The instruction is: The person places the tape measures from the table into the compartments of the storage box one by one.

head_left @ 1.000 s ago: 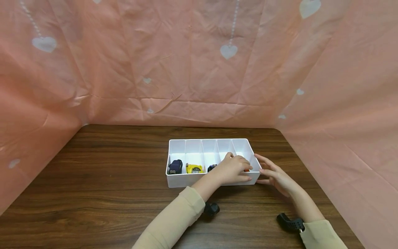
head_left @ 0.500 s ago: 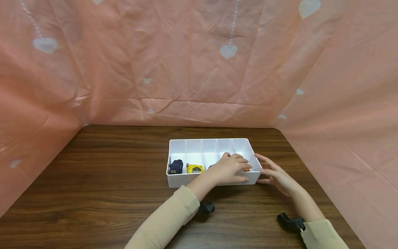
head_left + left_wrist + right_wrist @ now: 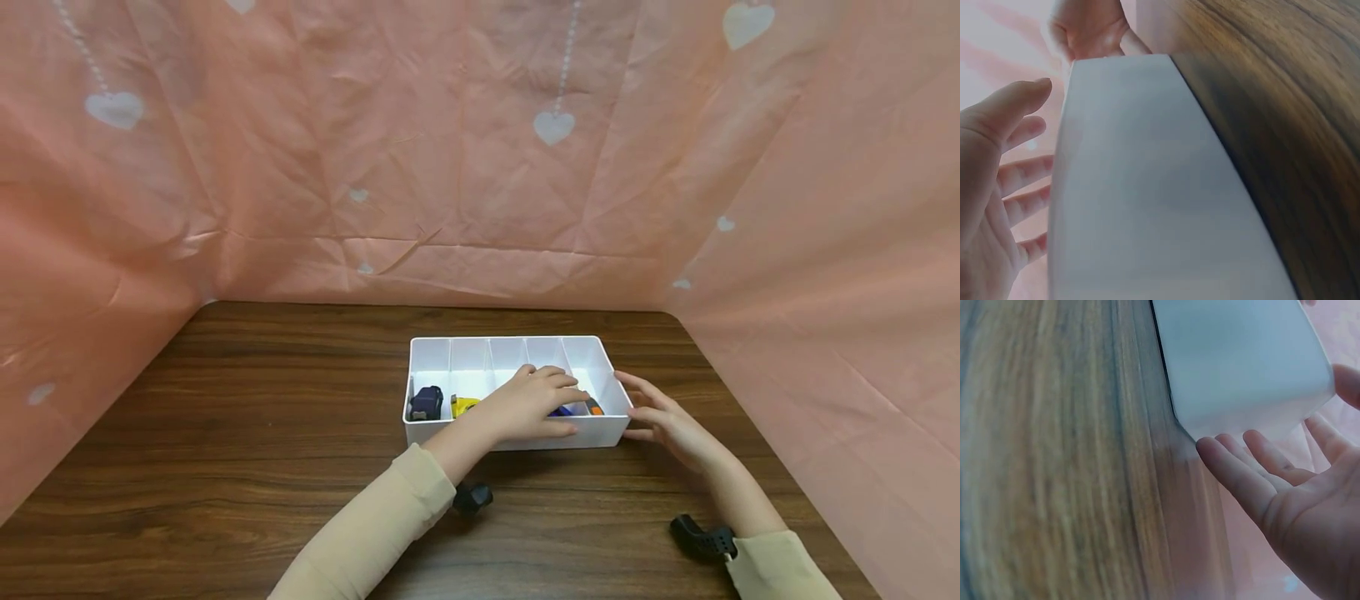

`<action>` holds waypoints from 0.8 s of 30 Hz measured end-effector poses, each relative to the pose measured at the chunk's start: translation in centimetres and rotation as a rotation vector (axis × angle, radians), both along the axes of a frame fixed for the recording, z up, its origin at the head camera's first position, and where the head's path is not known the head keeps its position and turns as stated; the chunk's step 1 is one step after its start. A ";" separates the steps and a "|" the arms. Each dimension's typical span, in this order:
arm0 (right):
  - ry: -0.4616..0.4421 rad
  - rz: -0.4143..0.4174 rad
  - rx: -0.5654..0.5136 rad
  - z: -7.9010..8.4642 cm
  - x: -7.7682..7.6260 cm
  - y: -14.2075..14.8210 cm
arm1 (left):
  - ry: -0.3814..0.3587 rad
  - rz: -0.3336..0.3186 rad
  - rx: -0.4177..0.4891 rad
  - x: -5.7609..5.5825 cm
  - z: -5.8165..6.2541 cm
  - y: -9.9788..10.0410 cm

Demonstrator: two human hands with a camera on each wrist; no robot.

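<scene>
A white box (image 3: 600,433) with five compartments in a row stands on the table. My left hand (image 3: 531,404) reaches over its front wall, fingers spread and nothing in its grasp. In the left wrist view its thumb and fingers show apart beside the box's rim. My right hand (image 3: 678,433) touches the box's right end with nearly straight fingers. From the left, the compartments hold a dark navy tape measure (image 3: 427,403), a partly covered yellow tape measure (image 3: 462,406), then a blue item (image 3: 561,412) and an orange-and-grey item (image 3: 595,407). My left hand hides the middle compartment's front.
The brown wooden table (image 3: 225,450) extends left of the box and in front of it. Pink cloth (image 3: 450,167) with white hearts hangs at the back and sides. Black wrist mounts (image 3: 701,537) show under both forearms.
My left hand has moved left along the box, uncovering the blue and orange items and covering part of the yellow tape measure. My right hand stays at the box's end.
</scene>
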State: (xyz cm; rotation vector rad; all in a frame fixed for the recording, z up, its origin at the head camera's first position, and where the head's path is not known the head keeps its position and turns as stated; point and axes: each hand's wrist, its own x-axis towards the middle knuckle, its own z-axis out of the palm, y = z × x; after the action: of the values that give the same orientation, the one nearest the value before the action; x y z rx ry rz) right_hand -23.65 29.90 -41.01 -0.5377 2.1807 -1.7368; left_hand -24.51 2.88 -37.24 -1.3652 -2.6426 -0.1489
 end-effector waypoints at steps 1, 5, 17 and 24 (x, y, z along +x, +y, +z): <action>0.003 -0.001 -0.005 0.1 0.0 0.0 | 0.009 0.004 -0.003 0.0 0.1 -0.3; 0.022 -0.007 -0.035 0.4 0.2 0.0 | 0.041 0.014 -0.007 0.2 0.6 -1.4; 0.265 -0.063 0.250 2.3 0.6 0.3 | 0.029 0.087 -0.009 0.5 1.3 -5.2; 0.351 -0.151 0.457 4.1 0.9 0.1 | -0.004 0.155 0.052 0.3 2.0 -7.9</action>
State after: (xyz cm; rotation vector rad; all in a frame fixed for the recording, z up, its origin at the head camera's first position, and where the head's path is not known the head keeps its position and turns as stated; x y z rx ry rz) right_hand -22.73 29.97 -36.94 -0.6029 2.8161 -1.2047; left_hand -24.21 -5.01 -35.28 -1.1410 -2.7141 -0.1988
